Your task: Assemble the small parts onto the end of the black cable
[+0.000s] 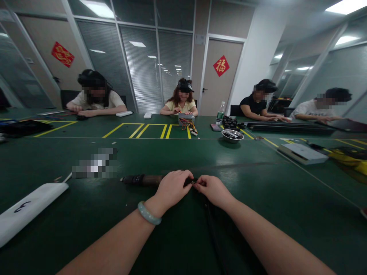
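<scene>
A dark cylindrical tool (143, 180) lies on the green table (258, 198) just ahead of me, its brownish body pointing left. My left hand (172, 188), a pale green bangle on its wrist, is closed over the tool's right end. My right hand (210, 188) pinches a small part at the same spot, fingertips meeting those of the left. A dark cable or strap (210, 217) runs from there toward me between my forearms. What the small part is I cannot make out.
A white flat object (28, 208) lies near left. A metal bowl (232, 135), a grey box with coloured wires (186, 120), a water bottle (220, 112) and black trays (286, 128) stand further back. Several other people sit at the far side.
</scene>
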A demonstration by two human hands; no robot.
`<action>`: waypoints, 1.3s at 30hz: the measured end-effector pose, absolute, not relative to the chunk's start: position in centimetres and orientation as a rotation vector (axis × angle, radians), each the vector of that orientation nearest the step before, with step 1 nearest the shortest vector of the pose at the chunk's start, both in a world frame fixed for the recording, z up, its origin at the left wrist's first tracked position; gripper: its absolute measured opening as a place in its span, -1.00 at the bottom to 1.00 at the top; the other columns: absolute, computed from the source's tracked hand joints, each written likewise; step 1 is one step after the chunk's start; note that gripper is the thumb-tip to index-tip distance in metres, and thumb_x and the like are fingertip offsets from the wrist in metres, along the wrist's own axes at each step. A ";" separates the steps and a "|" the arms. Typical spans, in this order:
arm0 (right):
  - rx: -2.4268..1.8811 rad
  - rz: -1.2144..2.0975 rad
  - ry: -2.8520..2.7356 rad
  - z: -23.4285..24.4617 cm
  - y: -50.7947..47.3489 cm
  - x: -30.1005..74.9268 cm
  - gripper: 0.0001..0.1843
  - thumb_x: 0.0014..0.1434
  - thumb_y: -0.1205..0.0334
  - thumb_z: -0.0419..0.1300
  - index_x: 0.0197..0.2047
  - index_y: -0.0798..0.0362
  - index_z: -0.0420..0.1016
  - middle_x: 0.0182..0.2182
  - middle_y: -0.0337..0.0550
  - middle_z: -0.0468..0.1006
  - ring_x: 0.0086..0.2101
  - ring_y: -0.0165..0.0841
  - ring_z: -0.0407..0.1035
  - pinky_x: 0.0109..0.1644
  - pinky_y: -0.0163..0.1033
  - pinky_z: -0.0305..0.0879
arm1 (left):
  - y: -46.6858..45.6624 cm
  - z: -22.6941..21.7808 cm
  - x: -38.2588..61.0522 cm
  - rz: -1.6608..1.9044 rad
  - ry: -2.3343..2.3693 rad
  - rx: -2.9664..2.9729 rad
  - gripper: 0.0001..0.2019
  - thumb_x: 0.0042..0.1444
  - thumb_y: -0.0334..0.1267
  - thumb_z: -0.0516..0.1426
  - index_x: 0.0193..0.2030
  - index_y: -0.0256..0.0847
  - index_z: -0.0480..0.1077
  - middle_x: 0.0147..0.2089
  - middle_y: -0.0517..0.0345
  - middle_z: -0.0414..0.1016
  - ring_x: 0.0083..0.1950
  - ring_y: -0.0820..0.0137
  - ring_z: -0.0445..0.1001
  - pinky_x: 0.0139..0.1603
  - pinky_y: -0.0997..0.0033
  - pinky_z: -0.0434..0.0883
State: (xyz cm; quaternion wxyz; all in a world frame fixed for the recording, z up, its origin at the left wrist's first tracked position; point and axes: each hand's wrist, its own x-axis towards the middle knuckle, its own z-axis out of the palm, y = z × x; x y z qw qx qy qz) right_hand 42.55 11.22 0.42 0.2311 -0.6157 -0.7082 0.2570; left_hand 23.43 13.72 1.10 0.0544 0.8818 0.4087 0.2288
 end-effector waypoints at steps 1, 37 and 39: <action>-1.696 0.716 -1.943 0.4 11.2 42.6 -0.79 0.18 0.07 0.17 -0.36 0.00 0.52 -0.47 -0.30 0.54 -0.47 -0.45 0.35 -0.44 -0.37 0.06 | 13.7 1.0 23.4 0.698 1.250 2.671 -0.83 0.14 -0.24 0.18 -0.11 -0.08 0.37 -0.15 0.22 0.49 -0.11 0.31 0.45 -0.09 0.26 0.37; -1.684 0.712 -1.926 0.2 11.3 42.5 -0.79 0.18 0.11 0.16 -0.36 0.03 0.52 -0.46 -0.26 0.55 -0.46 -0.44 0.37 -0.42 -0.36 0.09 | 14.1 0.8 23.5 0.680 1.221 2.697 -0.92 0.17 -0.24 0.15 -0.21 -0.14 0.43 -0.14 0.16 0.51 -0.08 0.30 0.45 0.03 0.23 0.35; -1.681 0.706 -1.931 0.3 11.3 42.4 -0.79 0.19 0.12 0.16 -0.36 0.04 0.52 -0.45 -0.25 0.56 -0.45 -0.44 0.37 -0.42 -0.36 0.09 | 14.0 0.9 23.5 0.670 1.201 2.706 -0.92 0.18 -0.24 0.14 -0.20 -0.13 0.42 -0.14 0.17 0.50 -0.08 0.30 0.45 0.01 0.23 0.35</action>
